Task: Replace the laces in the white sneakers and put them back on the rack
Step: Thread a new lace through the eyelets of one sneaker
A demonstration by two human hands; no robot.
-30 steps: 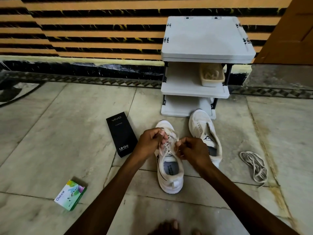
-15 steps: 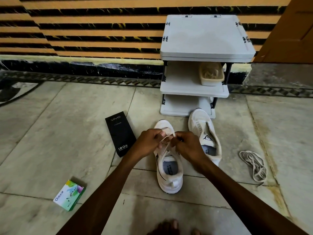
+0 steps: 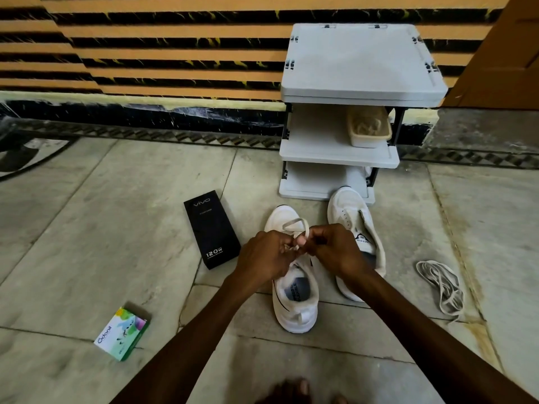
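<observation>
On smooth stone tiles (image 3: 116,228), before the grey plastic rack (image 3: 361,62), a white sneaker (image 3: 297,304) stands toe away. The left hand (image 3: 264,255) and right hand (image 3: 335,249) meet above its tongue, fingers curled, pinching one flat lace (image 3: 294,222). Its loop arcs just beyond the fingertips; the knuckles hide the eyelets.

Stone floor (image 3: 87,234), white sneakers (image 3: 296,312), loose laces (image 3: 443,284), rack (image 3: 361,62)

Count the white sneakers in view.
2. One sneaker lies on the floor beneath the left hand and right hand, which pinch its lace; the other sneaker sits right of it, toe at the rack's base. Something white behind the rack's lowest shelf is unidentifiable.
</observation>
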